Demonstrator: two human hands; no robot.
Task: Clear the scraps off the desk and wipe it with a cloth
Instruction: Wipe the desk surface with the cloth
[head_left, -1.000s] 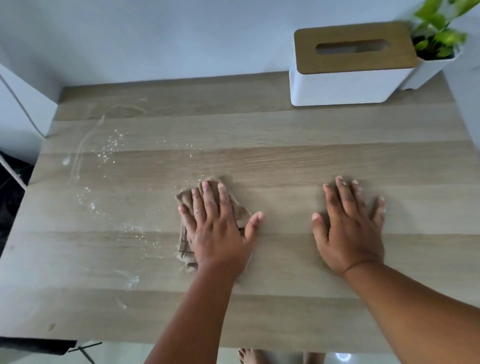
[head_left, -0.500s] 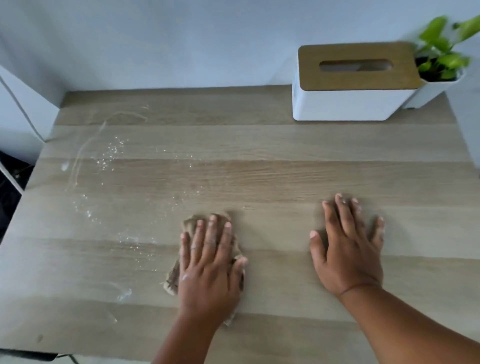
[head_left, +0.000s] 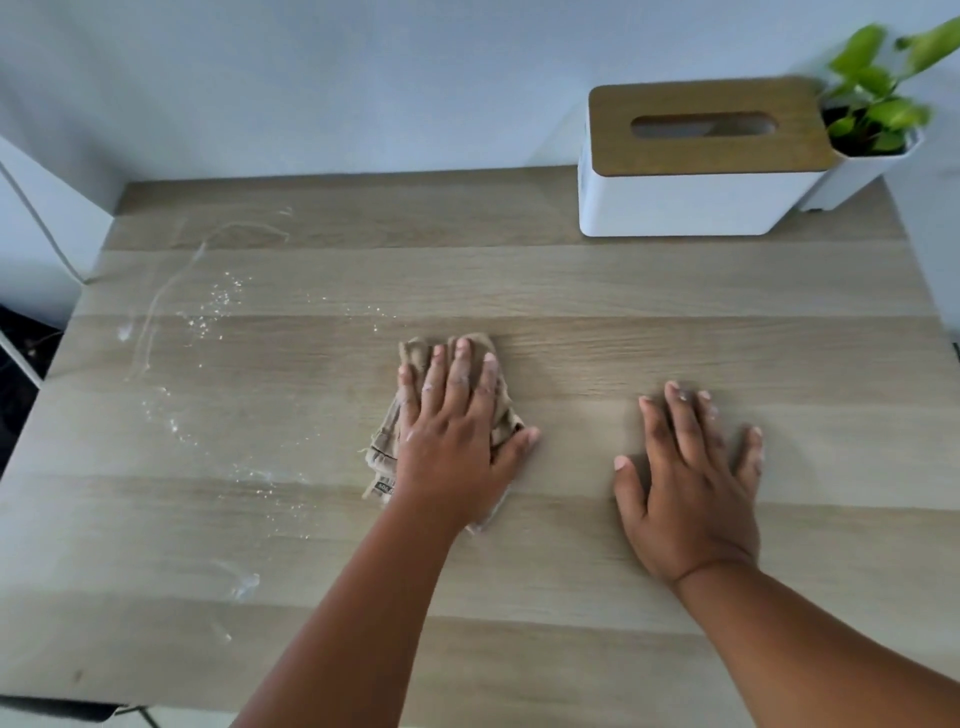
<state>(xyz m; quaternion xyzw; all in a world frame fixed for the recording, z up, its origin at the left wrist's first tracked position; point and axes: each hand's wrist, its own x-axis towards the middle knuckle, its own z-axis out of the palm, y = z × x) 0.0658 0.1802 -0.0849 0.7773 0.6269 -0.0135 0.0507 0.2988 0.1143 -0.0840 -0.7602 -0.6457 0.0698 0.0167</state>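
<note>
A small dark tag (head_left: 385, 487) is showing at the near edge of the cloth (head_left: 415, 358), its pale lettering too small to read. The left hand (head_left: 453, 441) is hiding most of the cloth, the plant (head_left: 883, 93) is blurring and running off the right edge, and the white crumbs (head_left: 218, 306) on the left of the desk (head_left: 571, 291) are looking smeared and hard to make out. The left hand is pressing flat on the crumpled cloth at mid-desk with fingers straight and slightly spread, cloth poking out past fingertips and wrist, while the right hand (head_left: 688, 493) is lying flat on bare wood well to its right, fingers spread and holding nothing, and the tissue box (head_left: 696, 197) is sitting at the back right.
</note>
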